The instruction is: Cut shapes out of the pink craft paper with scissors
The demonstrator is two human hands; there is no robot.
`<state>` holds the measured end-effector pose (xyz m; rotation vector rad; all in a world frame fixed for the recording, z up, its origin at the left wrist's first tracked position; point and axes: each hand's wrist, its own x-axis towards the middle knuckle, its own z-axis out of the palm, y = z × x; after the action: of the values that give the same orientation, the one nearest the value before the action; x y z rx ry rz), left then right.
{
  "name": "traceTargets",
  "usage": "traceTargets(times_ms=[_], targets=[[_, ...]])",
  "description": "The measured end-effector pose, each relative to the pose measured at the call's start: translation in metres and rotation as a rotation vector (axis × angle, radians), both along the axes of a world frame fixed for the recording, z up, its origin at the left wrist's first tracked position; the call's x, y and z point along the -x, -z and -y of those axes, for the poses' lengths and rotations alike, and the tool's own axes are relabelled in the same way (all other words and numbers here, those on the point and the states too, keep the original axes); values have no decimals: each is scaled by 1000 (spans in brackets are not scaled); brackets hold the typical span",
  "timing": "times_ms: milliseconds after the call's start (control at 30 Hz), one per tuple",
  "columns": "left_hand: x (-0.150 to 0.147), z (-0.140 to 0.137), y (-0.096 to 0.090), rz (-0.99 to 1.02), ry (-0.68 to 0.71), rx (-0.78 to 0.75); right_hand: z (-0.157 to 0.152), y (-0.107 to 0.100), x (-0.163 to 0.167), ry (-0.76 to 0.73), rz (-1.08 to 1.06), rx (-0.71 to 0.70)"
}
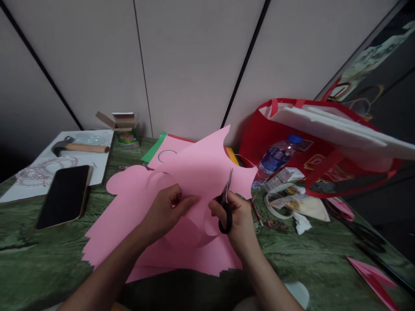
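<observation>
A pink paper sheet (204,160) is raised over the table, with a curved bite cut from its upper right edge. My left hand (165,209) is closed on the sheet's near part, thumb pointing right. In my right hand (240,220) is a pair of scissors (228,185) with black handles, its blades pointing up and away, over the right part of the sheet. The blades look nearly together. More pink paper (113,224) lies beneath, with stepped edges at the left and a rounded, lobed outline at the upper left. My hands partly cover the sheet's near side.
At the left are a phone (66,196), a hammer (84,147) on a white board (105,166), bead strings (48,168) and a small box (128,136). Rightward stand a water bottle (275,157) and red bag (251,134), near tape (270,207) and other scissors (366,233).
</observation>
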<state>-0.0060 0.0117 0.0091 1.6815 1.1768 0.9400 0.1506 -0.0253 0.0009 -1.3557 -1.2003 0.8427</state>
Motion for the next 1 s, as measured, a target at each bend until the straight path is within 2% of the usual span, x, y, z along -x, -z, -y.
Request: traceTargets(times_ms=[433, 767, 1000], targets=[[0, -2, 0, 33, 23, -13, 1, -3, 0, 3, 18, -14], [0, -2, -1, 65, 37, 38, 2, -4, 1, 10, 38, -48], [1, -3, -1, 84, 43, 25, 3, -5, 3, 11, -13, -36]])
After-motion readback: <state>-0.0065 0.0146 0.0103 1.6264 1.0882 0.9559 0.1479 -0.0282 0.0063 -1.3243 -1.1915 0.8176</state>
